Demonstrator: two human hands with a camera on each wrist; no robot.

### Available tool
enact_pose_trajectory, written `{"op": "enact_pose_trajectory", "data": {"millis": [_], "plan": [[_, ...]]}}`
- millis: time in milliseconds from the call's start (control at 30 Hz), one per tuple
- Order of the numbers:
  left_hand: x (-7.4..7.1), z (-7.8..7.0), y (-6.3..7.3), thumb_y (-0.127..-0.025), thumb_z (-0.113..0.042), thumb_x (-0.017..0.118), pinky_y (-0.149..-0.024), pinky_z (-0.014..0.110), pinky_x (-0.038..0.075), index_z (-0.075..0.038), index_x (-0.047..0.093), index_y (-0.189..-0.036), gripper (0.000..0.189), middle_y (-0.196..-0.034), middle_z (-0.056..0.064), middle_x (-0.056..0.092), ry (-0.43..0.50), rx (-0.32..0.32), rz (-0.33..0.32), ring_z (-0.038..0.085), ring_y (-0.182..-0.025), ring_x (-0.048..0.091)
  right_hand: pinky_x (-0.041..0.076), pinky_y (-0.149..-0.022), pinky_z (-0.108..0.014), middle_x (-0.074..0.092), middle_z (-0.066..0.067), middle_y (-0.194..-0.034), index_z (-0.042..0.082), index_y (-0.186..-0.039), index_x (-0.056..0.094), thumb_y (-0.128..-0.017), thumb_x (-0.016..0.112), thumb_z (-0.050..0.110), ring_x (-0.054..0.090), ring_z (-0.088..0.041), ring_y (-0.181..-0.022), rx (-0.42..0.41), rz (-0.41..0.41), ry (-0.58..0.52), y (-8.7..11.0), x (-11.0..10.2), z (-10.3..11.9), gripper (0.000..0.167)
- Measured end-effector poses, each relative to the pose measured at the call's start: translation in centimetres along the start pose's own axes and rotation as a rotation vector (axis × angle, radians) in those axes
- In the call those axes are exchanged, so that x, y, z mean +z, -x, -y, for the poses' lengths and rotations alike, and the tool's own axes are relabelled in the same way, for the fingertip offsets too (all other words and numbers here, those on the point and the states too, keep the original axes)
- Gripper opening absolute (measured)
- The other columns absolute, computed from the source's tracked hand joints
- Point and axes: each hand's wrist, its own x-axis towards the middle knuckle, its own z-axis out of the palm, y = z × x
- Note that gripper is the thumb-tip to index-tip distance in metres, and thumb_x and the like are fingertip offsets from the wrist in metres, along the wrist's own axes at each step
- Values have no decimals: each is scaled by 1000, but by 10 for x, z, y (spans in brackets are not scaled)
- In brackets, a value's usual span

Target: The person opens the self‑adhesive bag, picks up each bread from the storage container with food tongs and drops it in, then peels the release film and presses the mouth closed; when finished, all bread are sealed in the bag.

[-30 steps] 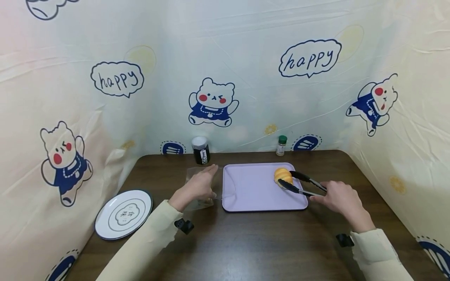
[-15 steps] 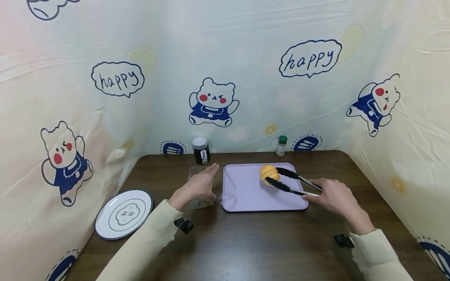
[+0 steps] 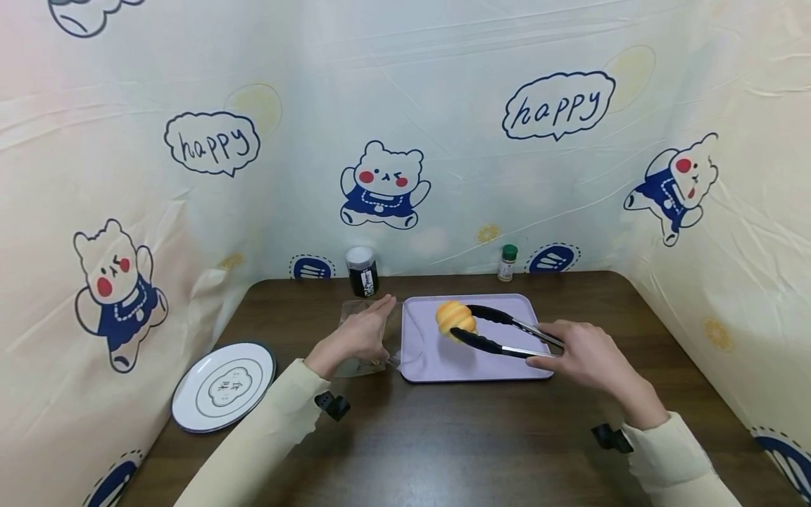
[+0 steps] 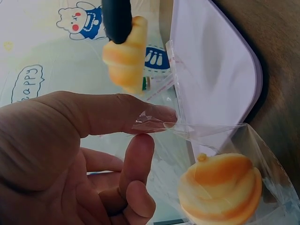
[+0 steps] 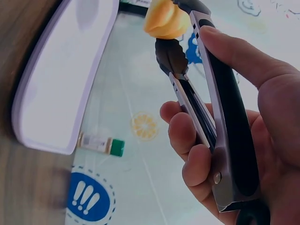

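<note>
Right hand (image 3: 589, 355) grips the tongs (image 5: 229, 108), thumb on one arm, fingers curled round the other. Black tong tips pinch a yellow-orange bread roll (image 3: 455, 319) from two sides; roll is up over the lilac tray (image 3: 494, 367), left of tray centre, off the surface, shadow on the tray below. Left hand (image 3: 357, 336) pinches the edge of a clear bag (image 4: 267, 152) between thumb and a fingertip, other fingers bent; left wrist view shows it best. Bag sits just left of the tray, its film overlapping the tray's left side. Second bread roll (image 4: 220, 190) is inside the bag. Gap between bag and the tonged roll, not touching. Dark jar (image 3: 362, 271) with a whitish lid stands upright behind the left hand; green-capped bottle (image 3: 507, 264) upright behind the tray, near the cloth (image 3: 443, 70) printed with bears and "happy". White plate (image 3: 196, 394) on the left of the brown table (image 3: 405, 443), dark edge showing under it, well apart from the tray.
</note>
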Motion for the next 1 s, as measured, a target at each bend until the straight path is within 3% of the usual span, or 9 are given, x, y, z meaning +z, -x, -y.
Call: {"op": "enact_pose_trajectory", "data": {"millis": [300,800,1000], "plan": [[1,-1,-1,-75,-17,87,-111,56,41,-5,23,-158,106,-168,12,19,-18,-14,3,37,-146,38,55,-83,-50,74,-11,-116,11,-126,69,-76,80,54,68,-23,-93,-109,-29,-4,1,-3,19,67],[-2,0,-1,-77,-18,85,-113,58,38,-6,22,-159,105,-168,11,17,-14,-19,18,38,-147,35,56,-78,-43,75,-3,-111,16,-123,71,-77,77,59,68,-18,-91,-236,-47,9,0,-8,44,64],[-2,1,0,-75,-20,86,-108,55,44,-5,22,-159,106,-168,12,18,-32,-11,17,38,-145,38,54,-74,-38,74,-1,-108,17,-123,71,-77,78,58,65,-13,-86,-251,-38,14,0,-10,48,62]]}}
